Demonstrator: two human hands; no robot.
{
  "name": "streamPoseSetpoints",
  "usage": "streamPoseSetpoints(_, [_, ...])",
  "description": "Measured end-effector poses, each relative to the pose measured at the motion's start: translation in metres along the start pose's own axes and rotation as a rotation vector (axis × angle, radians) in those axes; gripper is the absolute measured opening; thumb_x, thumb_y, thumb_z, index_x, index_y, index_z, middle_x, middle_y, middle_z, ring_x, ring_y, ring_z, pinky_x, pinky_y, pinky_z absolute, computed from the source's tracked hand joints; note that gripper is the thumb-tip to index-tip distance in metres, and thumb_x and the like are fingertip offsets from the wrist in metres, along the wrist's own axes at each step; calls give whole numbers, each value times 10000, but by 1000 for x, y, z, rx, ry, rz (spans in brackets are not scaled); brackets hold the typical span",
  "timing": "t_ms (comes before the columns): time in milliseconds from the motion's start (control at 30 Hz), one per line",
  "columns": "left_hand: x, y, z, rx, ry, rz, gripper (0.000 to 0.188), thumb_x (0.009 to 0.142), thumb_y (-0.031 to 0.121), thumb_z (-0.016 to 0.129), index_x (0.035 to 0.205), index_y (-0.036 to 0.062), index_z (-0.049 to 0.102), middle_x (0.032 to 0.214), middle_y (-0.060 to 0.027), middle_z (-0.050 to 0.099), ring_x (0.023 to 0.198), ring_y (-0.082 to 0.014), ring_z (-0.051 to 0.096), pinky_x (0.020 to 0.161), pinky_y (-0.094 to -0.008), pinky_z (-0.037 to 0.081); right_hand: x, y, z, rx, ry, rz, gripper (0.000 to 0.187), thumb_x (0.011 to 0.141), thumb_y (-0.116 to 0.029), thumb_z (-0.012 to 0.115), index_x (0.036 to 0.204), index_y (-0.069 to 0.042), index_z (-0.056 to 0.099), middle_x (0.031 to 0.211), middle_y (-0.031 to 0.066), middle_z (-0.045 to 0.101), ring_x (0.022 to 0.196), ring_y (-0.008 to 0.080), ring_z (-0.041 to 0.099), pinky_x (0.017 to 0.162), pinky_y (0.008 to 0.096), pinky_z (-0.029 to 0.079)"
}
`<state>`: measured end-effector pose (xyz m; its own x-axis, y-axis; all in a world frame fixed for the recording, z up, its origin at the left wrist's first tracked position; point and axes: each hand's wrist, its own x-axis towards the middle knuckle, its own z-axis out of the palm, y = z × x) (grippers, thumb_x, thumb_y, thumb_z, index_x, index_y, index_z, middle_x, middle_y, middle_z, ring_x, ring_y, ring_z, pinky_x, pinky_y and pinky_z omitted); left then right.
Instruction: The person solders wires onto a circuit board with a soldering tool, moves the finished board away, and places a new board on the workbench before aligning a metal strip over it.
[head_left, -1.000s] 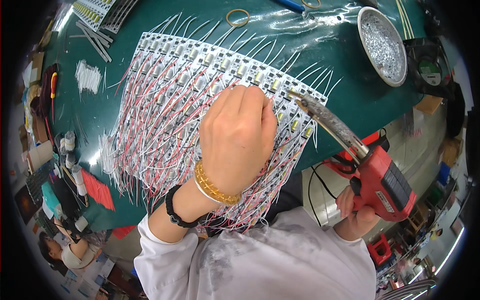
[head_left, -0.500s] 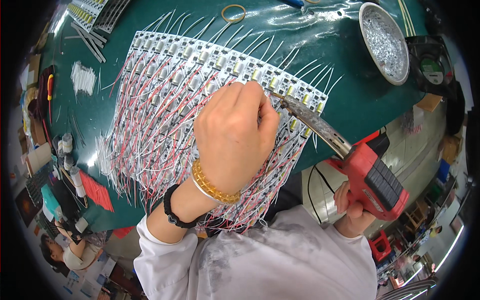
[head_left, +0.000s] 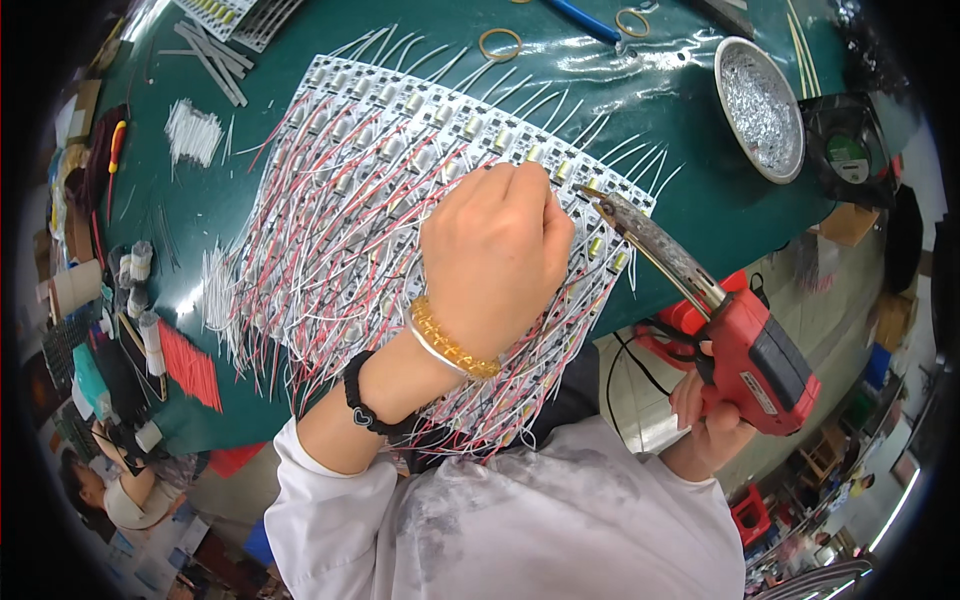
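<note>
Over a broad panel of small white circuit boards (head_left: 400, 110), my left hand (head_left: 500, 225) is closed with its fingers pinched together. Whatever it may hold is hidden under the knuckles. Red and white wires (head_left: 330, 240) trail in dense rows from the boards toward me, and short white wires stick out along the far edge. My right hand (head_left: 715, 415) is wrapped round the handle of a red and black soldering gun (head_left: 755, 360). Its dark, worn barrel points up and left, with the tip close to the boards, just right of my left fingers.
A metal bowl of silvery scraps (head_left: 760, 110) stands at the back right beside a black spool (head_left: 848, 155). Rubber bands (head_left: 500, 44), cut white wires (head_left: 193, 133), a screwdriver (head_left: 117, 145) and red wires (head_left: 190, 370) lie about the green tabletop (head_left: 255, 200). Another person (head_left: 130, 495) sits at lower left.
My left hand and the soldering gun's tip have shifted slightly right along the boards. The tip now shows a little farther from my left fingers. The whole view has shifted somewhat too.
</note>
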<state>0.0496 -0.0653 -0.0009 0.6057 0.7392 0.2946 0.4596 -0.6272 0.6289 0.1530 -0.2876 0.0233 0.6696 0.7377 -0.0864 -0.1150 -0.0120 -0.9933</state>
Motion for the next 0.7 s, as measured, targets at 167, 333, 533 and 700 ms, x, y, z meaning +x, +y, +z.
streamPoseSetpoints(167, [-3, -2, 2, 6, 14, 9, 153, 703, 49, 622, 620, 46, 494, 562, -59, 486, 505, -214, 491, 467, -334, 379, 0, 9, 3, 9, 3, 62, 712, 750, -408, 681, 1196, 65, 392, 579, 25, 470, 419, 100, 431, 388, 233, 331])
streamPoseSetpoints(333, [-4, -3, 2, 9, 31, 21, 152, 707, 58, 622, 623, 47, 496, 566, -60, 493, 510, -224, 498, 470, -341, 383, 0, 7, 5, -4, -14, 80, 651, 771, -362, 681, 1180, 66, 409, 600, 35, 481, 428, 101, 438, 388, 232, 341])
streamPoseSetpoints(533, [-2, -3, 3, 8, 29, 26, 155, 708, 58, 623, 620, 44, 495, 566, -66, 495, 510, -228, 498, 471, -342, 382, -4, 10, 7, -41, 44, 29, 642, 775, -365, 674, 1172, 66, 415, 585, 37, 477, 402, 104, 429, 369, 230, 339])
streamPoseSetpoints(700, [-1, -3, 3, 1, 38, 25, 150, 699, 56, 619, 617, 44, 493, 566, -69, 496, 509, -232, 497, 471, -345, 381, 0, 7, 11, -5, 42, -36, 664, 776, -385, 663, 1172, 82, 405, 536, 32, 456, 377, 102, 414, 355, 229, 335])
